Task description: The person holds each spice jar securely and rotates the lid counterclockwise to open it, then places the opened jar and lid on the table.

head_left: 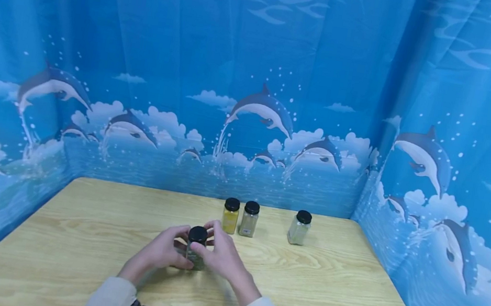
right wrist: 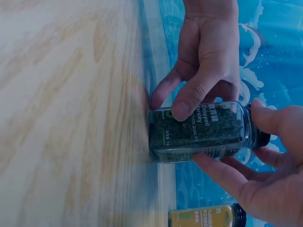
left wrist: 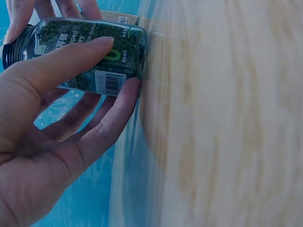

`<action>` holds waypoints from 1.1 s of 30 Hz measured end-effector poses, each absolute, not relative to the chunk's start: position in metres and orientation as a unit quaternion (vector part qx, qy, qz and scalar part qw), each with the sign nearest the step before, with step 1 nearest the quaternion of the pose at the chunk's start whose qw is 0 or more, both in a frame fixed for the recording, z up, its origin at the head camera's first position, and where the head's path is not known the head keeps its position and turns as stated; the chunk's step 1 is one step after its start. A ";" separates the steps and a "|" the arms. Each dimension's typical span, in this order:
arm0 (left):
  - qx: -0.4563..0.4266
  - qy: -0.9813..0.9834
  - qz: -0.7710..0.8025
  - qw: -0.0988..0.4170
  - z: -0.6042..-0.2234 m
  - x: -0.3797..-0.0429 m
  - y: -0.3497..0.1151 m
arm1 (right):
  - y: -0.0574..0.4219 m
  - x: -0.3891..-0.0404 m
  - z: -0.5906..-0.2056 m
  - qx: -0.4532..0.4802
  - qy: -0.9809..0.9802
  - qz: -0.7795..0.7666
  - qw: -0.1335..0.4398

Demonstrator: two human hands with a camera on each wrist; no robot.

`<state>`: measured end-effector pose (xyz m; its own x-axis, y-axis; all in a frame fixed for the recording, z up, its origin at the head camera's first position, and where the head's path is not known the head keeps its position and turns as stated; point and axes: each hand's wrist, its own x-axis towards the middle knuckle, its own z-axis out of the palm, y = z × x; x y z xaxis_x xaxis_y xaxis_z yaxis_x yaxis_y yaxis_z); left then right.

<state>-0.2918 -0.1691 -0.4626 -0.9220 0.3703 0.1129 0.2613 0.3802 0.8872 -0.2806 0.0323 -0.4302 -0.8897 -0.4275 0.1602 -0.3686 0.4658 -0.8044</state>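
A glass jar of chopped parsley (head_left: 194,257) with a black lid stands upright on the table, both hands around it. My left hand (head_left: 162,249) grips the lower body; in the left wrist view its thumb lies across the label of the parsley jar (left wrist: 85,35). From the other side my right hand (head_left: 224,255) holds the jar near the top, its thumb at the lid and a finger along the glass, as the right wrist view shows. Part of the label is behind the fingers.
Behind the hands stand a yellow turmeric powder jar (head_left: 229,219) and a jar with greyish contents (head_left: 248,223), side by side. Farther right is a jar with pale contents (head_left: 299,231). The wooden table (head_left: 338,294) meets dolphin-printed blue curtains (head_left: 179,85) at its back and sides.
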 end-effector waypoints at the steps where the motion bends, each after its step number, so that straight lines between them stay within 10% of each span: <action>1: 0.192 0.828 0.524 0.053 -0.463 -0.292 -0.169 | 0.033 -0.281 -0.430 -0.234 0.856 -0.460 0.031; 33: 0.187 0.832 0.520 0.050 -0.461 -0.289 -0.168 | 0.032 -0.279 -0.427 -0.234 0.859 -0.453 0.049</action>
